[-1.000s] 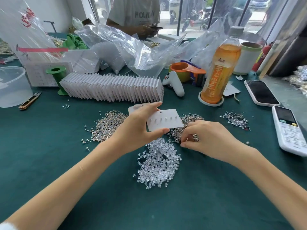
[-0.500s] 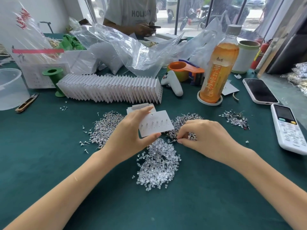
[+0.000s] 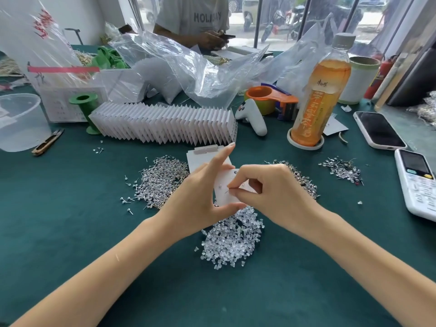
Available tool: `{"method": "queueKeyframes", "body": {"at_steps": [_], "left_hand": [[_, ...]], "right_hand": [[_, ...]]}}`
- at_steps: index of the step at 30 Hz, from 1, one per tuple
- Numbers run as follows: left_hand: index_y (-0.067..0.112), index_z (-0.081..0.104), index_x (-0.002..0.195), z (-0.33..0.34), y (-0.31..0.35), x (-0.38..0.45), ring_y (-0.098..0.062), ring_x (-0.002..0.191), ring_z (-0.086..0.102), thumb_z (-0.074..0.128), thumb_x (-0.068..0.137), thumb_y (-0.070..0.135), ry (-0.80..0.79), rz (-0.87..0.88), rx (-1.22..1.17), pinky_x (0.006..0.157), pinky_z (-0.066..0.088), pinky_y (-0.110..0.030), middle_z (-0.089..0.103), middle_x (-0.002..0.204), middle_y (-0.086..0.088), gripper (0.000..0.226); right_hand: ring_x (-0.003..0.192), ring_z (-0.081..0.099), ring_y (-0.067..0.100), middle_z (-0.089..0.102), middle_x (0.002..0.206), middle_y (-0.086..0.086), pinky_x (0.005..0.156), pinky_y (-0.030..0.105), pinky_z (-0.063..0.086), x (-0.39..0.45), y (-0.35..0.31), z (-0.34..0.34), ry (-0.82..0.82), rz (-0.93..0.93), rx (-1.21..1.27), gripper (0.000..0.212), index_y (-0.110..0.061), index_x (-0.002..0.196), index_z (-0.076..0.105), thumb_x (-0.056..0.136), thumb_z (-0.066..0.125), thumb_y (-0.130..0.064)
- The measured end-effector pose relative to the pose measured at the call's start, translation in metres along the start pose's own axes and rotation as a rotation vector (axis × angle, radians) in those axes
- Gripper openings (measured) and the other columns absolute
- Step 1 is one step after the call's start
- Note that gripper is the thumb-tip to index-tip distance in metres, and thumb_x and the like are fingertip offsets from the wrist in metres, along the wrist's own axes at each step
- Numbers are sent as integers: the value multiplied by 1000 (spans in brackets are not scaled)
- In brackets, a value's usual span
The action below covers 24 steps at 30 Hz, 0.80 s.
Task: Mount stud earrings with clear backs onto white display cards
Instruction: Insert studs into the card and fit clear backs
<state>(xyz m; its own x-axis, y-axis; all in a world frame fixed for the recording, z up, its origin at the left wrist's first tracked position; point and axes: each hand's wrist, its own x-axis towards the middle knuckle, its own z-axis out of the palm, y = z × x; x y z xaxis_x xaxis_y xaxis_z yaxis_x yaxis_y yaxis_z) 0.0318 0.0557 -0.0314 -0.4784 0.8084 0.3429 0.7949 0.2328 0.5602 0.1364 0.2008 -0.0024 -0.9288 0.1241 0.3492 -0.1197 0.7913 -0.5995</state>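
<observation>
Head: fingers (image 3: pixel 232 190) pinch thin stud (image 3: pixel 228 191) (flat white card (image 3: pixel 223 185)).

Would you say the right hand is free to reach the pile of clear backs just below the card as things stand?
Probably not yet: the right hand is pinching a stud earring against the white card. The clear backs lie uncovered just beneath it, so the way looks free once it lets go.

Hands working a stud onto a card
Left hand (image 3: pixel 200 204) is holding the white card (image 3: pixel 224 185); right hand (image 3: pixel 276 197) is pinching a stud earring (image 3: pixel 228 190) against it, above clear backs (image 3: pixel 232 239) on the green counter (image 3: pixel 70 232).
</observation>
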Motion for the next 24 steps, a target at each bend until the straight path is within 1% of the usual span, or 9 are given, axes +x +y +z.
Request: {"method": "queueKeyframes", "body": {"at_steps": [2, 5, 8, 10, 12, 15, 19, 22, 24], "left_hand": [[40, 7, 148, 0, 1, 0, -2, 115, 47, 67, 71, 48, -11, 0, -30, 92, 30, -1, 57, 126, 9, 98], [38, 7, 148, 1, 0, -1, -8, 116, 49, 72, 73, 33, -27, 5, -37, 93, 36, -12, 57, 126, 8, 99], [32, 9, 149, 1, 0, -1, -6, 112, 50, 72, 74, 29, -31, 20, -24, 91, 34, -8, 58, 125, 6, 98], [28, 12, 150, 1, 1, -1, -2, 106, 49, 70, 73, 31, -32, 33, -17, 88, 31, -2, 60, 124, 5, 96], [27, 13, 150, 1, 2, -1, 2, 101, 47, 70, 73, 31, -31, 34, -21, 87, 30, 1, 60, 123, 4, 95], [29, 12, 150, 1, 2, -1, 6, 100, 45, 72, 73, 27, -34, 23, -25, 86, 28, 3, 60, 123, 4, 97], [36, 10, 147, 2, 3, -1, 3, 102, 47, 72, 72, 26, -31, 1, -45, 86, 29, 4, 59, 123, 3, 98], [36, 10, 148, 2, 2, -1, 0, 106, 50, 71, 72, 29, -27, -16, -80, 87, 32, 2, 59, 124, 3, 97], [36, 11, 149, 1, 2, -1, -1, 108, 51, 71, 73, 30, -22, -25, -102, 88, 33, 1, 60, 124, 3, 96]], "right_hand": [[55, 45, -1, 44, 50, -19, 57, 9, 33, -2, -2, 5, 20, -26, -22, 17, -19, 74, 68, 78, 73, -4], [64, 47, -12, 33, 57, -26, 60, 5, 33, -5, -5, 7, 32, -86, -70, 16, -14, 76, 68, 76, 74, 0], [66, 46, -13, 35, 64, -30, 63, 4, 32, -5, -6, 8, 18, -127, -103, 13, -9, 77, 68, 76, 73, 3], [63, 43, -7, 39, 68, -28, 62, 9, 33, -5, -6, 9, 20, -141, -125, 12, -7, 77, 69, 75, 73, 4], [65, 38, 2, 48, 73, -20, 63, 15, 35, -6, -5, 10, 36, -160, -136, 12, -7, 76, 69, 74, 73, 5], [73, 42, 4, 64, 78, -7, 65, 27, 47, -7, -5, 13, 50, -184, -144, 13, -7, 75, 69, 73, 74, 5], [75, 46, 8, 68, 85, -6, 68, 30, 48, -6, -2, 12, 28, -195, -128, 10, -10, 78, 73, 76, 74, 0], [76, 49, 9, 69, 88, -6, 70, 32, 49, -6, 0, 10, 8, -191, -116, 10, -11, 84, 75, 79, 74, -2], [76, 48, 1, 67, 89, -10, 72, 25, 45, -6, -1, 9, 10, -169, -94, 12, -12, 88, 75, 79, 74, -4]]}}
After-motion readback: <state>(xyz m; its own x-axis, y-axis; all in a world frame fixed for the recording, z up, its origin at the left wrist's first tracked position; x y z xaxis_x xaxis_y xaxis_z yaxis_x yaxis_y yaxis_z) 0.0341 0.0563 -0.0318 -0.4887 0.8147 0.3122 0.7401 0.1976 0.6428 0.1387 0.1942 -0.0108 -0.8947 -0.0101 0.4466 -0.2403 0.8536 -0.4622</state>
